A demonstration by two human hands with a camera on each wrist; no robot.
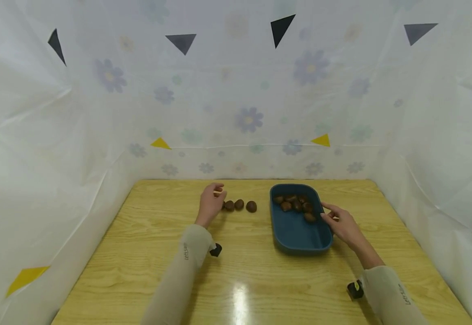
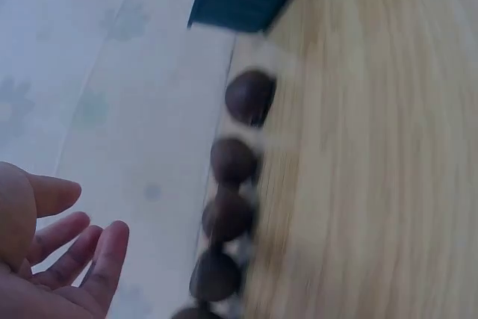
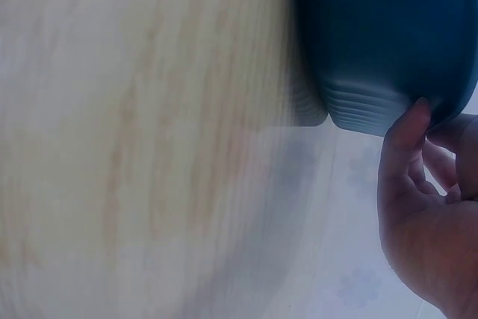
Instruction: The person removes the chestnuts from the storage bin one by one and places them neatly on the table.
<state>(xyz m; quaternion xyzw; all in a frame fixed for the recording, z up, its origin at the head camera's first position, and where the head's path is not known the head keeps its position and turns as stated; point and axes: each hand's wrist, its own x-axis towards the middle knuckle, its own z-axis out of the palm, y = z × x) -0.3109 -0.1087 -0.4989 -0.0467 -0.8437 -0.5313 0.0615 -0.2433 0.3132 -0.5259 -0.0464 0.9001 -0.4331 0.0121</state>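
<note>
A short row of brown chestnuts (image 1: 239, 204) lies on the table, with the rightmost one (image 1: 251, 206) a little apart from its neighbours. My left hand (image 1: 210, 203) is over the left end of this row. Its fingers (image 2: 112, 263) are loosely bent in the left wrist view, with nothing between them and the thumb. To the right of the row is a deep blue plastic bin (image 1: 301, 232), with several chestnuts (image 1: 296, 206) gathered in its far half. At the bin's right side, my right hand (image 1: 343, 225) pinches the rim between thumb and fingers, also visible in the right wrist view.
The wooden table (image 1: 236, 275) ends at the back against a flower-patterned white sheet (image 1: 219, 113). White sheets also hang at both sides. Black wrist cameras (image 1: 216, 250) sit by the sleeves. Yellow and dark triangles mark the sheets.
</note>
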